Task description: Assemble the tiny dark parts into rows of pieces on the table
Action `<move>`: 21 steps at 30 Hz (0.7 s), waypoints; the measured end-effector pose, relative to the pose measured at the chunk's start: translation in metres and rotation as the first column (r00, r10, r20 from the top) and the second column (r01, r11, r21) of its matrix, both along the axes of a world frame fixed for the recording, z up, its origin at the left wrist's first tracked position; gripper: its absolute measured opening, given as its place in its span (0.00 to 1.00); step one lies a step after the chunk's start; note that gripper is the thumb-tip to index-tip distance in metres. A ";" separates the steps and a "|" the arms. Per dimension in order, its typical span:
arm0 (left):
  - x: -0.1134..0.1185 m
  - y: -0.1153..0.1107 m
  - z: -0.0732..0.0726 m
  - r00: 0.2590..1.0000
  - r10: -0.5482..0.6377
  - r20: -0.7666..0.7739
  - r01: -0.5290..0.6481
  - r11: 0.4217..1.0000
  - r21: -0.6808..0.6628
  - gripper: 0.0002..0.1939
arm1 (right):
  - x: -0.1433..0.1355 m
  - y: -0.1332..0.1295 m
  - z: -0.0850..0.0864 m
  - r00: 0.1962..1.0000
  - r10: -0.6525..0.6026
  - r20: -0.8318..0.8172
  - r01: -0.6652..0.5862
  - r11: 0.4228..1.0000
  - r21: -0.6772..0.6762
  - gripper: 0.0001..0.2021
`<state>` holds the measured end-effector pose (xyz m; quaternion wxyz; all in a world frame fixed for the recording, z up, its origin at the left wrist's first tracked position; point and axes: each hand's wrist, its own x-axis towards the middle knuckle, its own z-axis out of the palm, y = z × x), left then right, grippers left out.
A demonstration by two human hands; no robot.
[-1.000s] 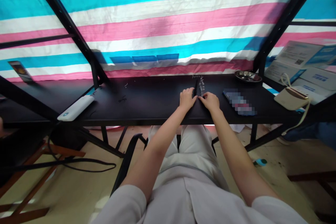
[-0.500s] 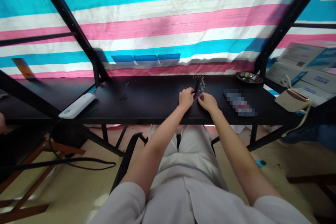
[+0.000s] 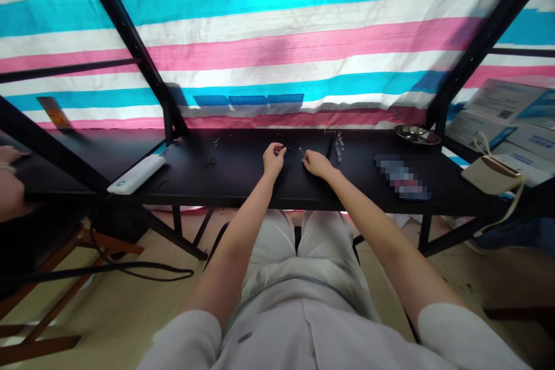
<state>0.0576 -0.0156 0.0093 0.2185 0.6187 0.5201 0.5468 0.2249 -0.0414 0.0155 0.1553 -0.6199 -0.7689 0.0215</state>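
Over the black table (image 3: 243, 182), my left hand (image 3: 273, 159) pinches a small thin dark piece (image 3: 288, 148) that points to the right. My right hand (image 3: 316, 163) is closed at the fingertips around a tiny clear piece (image 3: 300, 151), a short gap away from the left one. Just right of my right hand lie a black strip (image 3: 330, 144) and a row of small clear pieces (image 3: 339, 147). Small white bits (image 3: 330, 132) form a line behind them. Some thin dark pieces (image 3: 210, 163) rest on the left part of the table.
A white device (image 3: 137, 174) lies at the left, a metal dish (image 3: 417, 134) at the back right. Nearer are a pixelated item (image 3: 402, 178) and a beige pouch (image 3: 492, 174). Boxes (image 3: 503, 107) stand far right. Another person's hand (image 3: 11, 191) shows at the left edge.
Both my hands have moved left, away from the black strip and clear pieces, and are further apart. Small pieces now show at their fingertips. More of the other person's hands shows at the left.
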 end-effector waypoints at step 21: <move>0.002 -0.011 0.002 0.995 0.034 -0.093 -0.020 0.989 0.143 0.05 | -0.006 0.001 -0.011 1.000 0.005 -0.017 -0.003 0.992 0.128 0.07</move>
